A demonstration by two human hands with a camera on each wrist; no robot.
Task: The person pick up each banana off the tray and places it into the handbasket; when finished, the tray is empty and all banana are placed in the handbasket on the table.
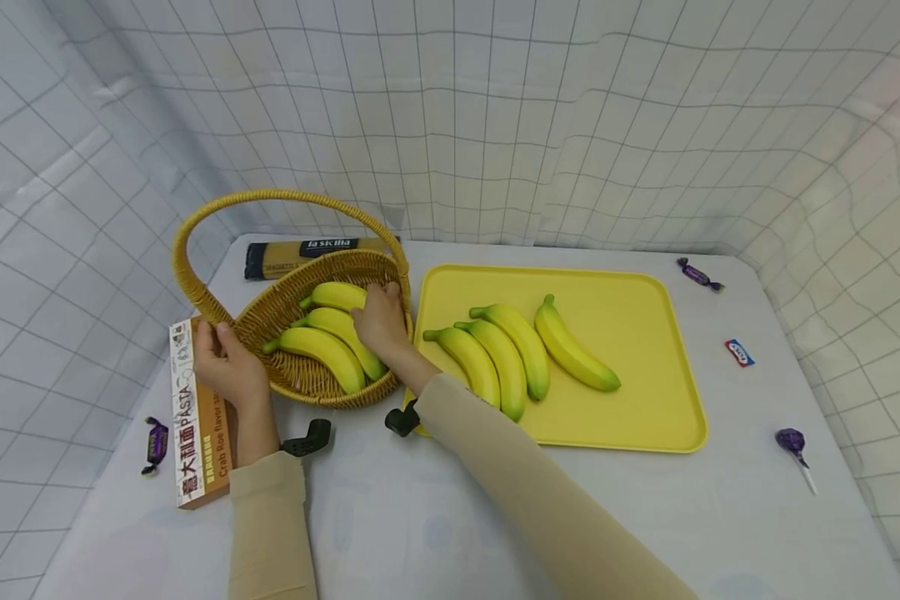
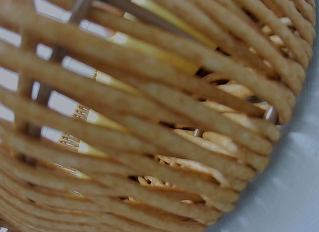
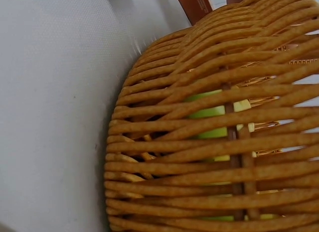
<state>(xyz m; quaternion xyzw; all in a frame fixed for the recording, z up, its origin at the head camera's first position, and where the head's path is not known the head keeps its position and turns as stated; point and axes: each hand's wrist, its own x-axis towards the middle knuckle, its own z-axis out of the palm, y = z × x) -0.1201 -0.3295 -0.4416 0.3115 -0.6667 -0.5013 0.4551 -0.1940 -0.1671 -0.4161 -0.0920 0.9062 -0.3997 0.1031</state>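
Note:
A wicker basket (image 1: 315, 387) with a tall arched handle stands at the left of the table, with three bananas (image 1: 318, 354) inside. My left hand (image 1: 232, 367) grips the basket's left end, at the foot of the handle. Inside the right end, my right hand (image 1: 386, 325) has its fingers curled over the end of the rearmost banana (image 1: 335, 295), covering that end. Both wrist views look at the woven outer wall: the left wrist view shows slats (image 2: 149, 102) with yellow behind, the right wrist view shows the basket side (image 3: 214, 127) with green and yellow through the gaps.
Right of the basket lies a yellow tray (image 1: 645, 408) with several bananas (image 1: 573, 346). A pasta box (image 1: 198, 417) lies by my left forearm, a spaghetti pack (image 1: 277, 260) behind the basket. Wrapped candies (image 1: 699, 275) and a lollipop (image 1: 791, 442) lie near the table's sides.

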